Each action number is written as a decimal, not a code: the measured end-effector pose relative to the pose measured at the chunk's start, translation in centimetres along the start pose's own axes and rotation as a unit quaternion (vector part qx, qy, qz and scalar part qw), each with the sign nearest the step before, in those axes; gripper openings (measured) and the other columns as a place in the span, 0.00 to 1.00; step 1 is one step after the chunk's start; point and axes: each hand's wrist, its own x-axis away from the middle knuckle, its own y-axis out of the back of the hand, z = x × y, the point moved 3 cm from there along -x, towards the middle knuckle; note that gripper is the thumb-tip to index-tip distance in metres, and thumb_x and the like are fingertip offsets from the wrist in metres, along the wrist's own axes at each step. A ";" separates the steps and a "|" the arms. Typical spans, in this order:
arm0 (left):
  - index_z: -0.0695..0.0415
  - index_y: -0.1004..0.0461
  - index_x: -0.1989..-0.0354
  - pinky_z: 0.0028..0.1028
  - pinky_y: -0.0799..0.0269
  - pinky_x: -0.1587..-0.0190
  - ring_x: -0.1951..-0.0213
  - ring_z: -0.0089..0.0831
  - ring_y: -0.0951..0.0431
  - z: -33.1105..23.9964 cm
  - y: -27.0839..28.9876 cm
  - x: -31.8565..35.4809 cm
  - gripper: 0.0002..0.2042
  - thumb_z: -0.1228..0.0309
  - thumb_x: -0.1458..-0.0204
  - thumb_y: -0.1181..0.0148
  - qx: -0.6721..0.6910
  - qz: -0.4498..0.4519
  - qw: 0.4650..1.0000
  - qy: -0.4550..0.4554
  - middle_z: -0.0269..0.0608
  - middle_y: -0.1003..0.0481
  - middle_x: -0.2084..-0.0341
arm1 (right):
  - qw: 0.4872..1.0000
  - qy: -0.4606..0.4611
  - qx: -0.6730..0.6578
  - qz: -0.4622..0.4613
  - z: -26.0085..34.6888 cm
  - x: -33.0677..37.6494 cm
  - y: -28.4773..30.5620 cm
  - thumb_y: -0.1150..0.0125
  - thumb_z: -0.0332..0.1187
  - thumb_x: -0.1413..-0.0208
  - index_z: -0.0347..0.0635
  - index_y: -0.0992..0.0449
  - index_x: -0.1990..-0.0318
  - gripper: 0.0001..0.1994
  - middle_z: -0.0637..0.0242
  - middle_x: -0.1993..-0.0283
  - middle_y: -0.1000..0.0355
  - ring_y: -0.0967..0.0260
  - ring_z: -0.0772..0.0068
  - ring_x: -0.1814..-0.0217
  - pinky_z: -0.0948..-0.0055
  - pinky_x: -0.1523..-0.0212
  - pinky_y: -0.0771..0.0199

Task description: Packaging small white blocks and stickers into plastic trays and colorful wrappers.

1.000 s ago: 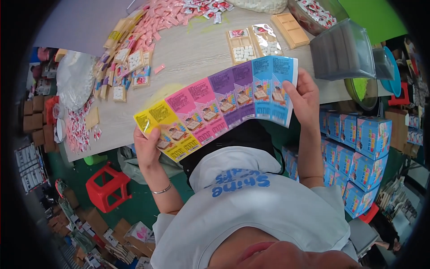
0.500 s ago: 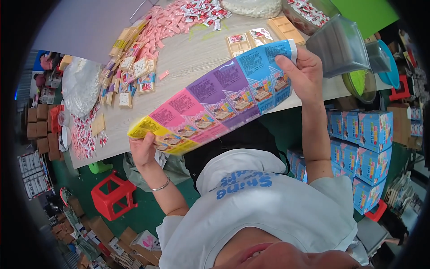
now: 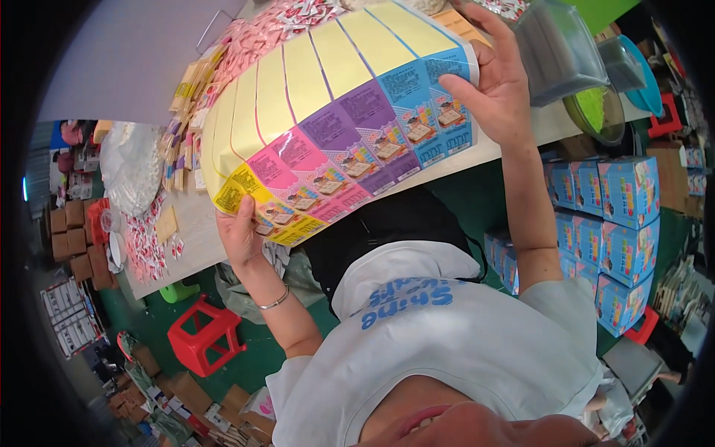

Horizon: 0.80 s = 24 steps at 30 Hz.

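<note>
Between my two hands, above the table's near edge, hangs a wide printed sheet (image 3: 346,127) with yellow, pink, purple and blue panels. Its upper part is pale yellow, crossed by thin coloured lines, and bows away from me. My left hand (image 3: 242,237) is closed on the lower left corner, thumb on the printed side. At the right end, my right hand (image 3: 497,97) holds the blue edge with its thumb in front. Some of its fingers are raised at the border, partly behind the sheet. Part of the pink packets (image 3: 257,37) is covered by the sheet.
Small wooden trays (image 3: 177,145) and a clear bag of white pieces (image 3: 134,156) lie at the table's left. Clear plastic bins (image 3: 558,56) and a bowl of green bits (image 3: 592,112) stand right. Blue boxes (image 3: 625,190) are stacked below; a red stool (image 3: 205,335) stands lower left.
The sheet's pale yellow upper part has come into view, opened out over the table, where only the coloured strip showed before. My right hand has moved slightly up and left, its fingers more spread.
</note>
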 end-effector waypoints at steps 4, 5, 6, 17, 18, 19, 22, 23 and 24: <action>0.64 0.32 0.38 0.32 0.24 0.47 0.48 0.32 0.20 -0.5 0.3 -0.5 0.22 0.78 0.41 0.39 0.019 0.008 1.000 0.017 0.47 0.23 0.46 | 0.977 0.003 0.124 0.175 0.5 -0.9 2.6 0.37 0.14 0.45 0.35 0.29 0.37 0.26 0.59 0.45 0.24 0.26 0.74 0.44 0.74 0.45 0.23; 0.65 0.33 0.38 0.33 0.24 0.46 0.48 0.33 0.20 -0.6 0.3 -0.6 0.22 0.78 0.42 0.39 0.027 0.016 0.999 0.018 0.47 0.23 0.46 | 0.977 0.002 0.125 0.171 0.9 -1.0 2.8 0.37 0.14 0.45 0.35 0.29 0.37 0.26 0.59 0.45 0.24 0.26 0.74 0.44 0.74 0.45 0.23; 0.65 0.33 0.38 0.33 0.24 0.46 0.48 0.33 0.20 -0.5 0.7 -0.6 0.22 0.78 0.42 0.39 0.027 0.018 0.999 0.019 0.47 0.23 0.46 | 0.978 -0.011 0.123 0.169 1.3 -1.2 2.8 0.36 0.15 0.45 0.34 0.26 0.41 0.22 0.60 0.47 0.23 0.26 0.75 0.45 0.75 0.46 0.22; 0.65 0.30 0.40 0.36 0.23 0.44 0.48 0.37 0.19 0.2 -1.3 -2.3 0.20 0.79 0.41 0.40 0.101 0.005 0.992 0.076 0.49 0.22 0.47 | 0.983 -0.084 0.096 0.129 1.0 -0.4 4.7 0.35 0.20 0.41 0.32 0.19 0.55 0.08 0.66 0.60 0.21 0.24 0.81 0.58 0.80 0.55 0.23; 0.65 0.30 0.40 0.36 0.23 0.44 0.48 0.37 0.19 0.1 -1.6 -2.2 0.20 0.79 0.41 0.40 0.103 0.005 0.992 0.077 0.49 0.22 0.47 | 0.982 -0.092 0.114 0.123 0.7 -0.4 4.7 0.36 0.20 0.41 0.31 0.19 0.56 0.07 0.67 0.62 0.21 0.25 0.81 0.59 0.80 0.57 0.24; 0.65 0.30 0.40 0.36 0.23 0.45 0.49 0.37 0.19 -0.1 -1.8 -2.0 0.19 0.78 0.40 0.40 0.100 -0.001 0.992 0.076 0.49 0.22 0.48 | 0.979 -0.100 0.132 0.117 0.4 -0.3 4.9 0.36 0.21 0.40 0.31 0.19 0.56 0.06 0.67 0.63 0.22 0.26 0.81 0.60 0.80 0.59 0.25; 0.66 0.29 0.41 0.35 0.22 0.47 0.51 0.36 0.18 -1.1 -3.0 -1.4 0.18 0.78 0.39 0.42 0.087 -0.034 0.994 0.065 0.49 0.21 0.49 | 0.971 -0.096 0.167 0.139 -0.2 0.3 5.9 0.39 0.21 0.39 0.29 0.21 0.58 0.04 0.68 0.64 0.25 0.29 0.82 0.61 0.82 0.61 0.30; 0.66 0.29 0.42 0.34 0.22 0.47 0.51 0.35 0.18 -1.1 -3.6 -1.5 0.18 0.77 0.39 0.41 0.083 -0.017 0.994 0.066 0.49 0.21 0.49 | 0.970 -0.098 0.166 0.146 0.3 0.7 6.4 0.39 0.21 0.39 0.29 0.21 0.58 0.04 0.68 0.64 0.25 0.29 0.82 0.61 0.82 0.61 0.30; 0.66 0.29 0.42 0.33 0.22 0.48 0.52 0.35 0.18 -1.3 -3.9 -1.2 0.17 0.77 0.39 0.41 0.078 -0.008 0.995 0.065 0.48 0.21 0.50 | 0.975 -0.080 0.163 0.129 1.1 1.0 6.7 0.39 0.22 0.38 0.29 0.22 0.59 0.04 0.69 0.64 0.27 0.31 0.82 0.61 0.82 0.60 0.33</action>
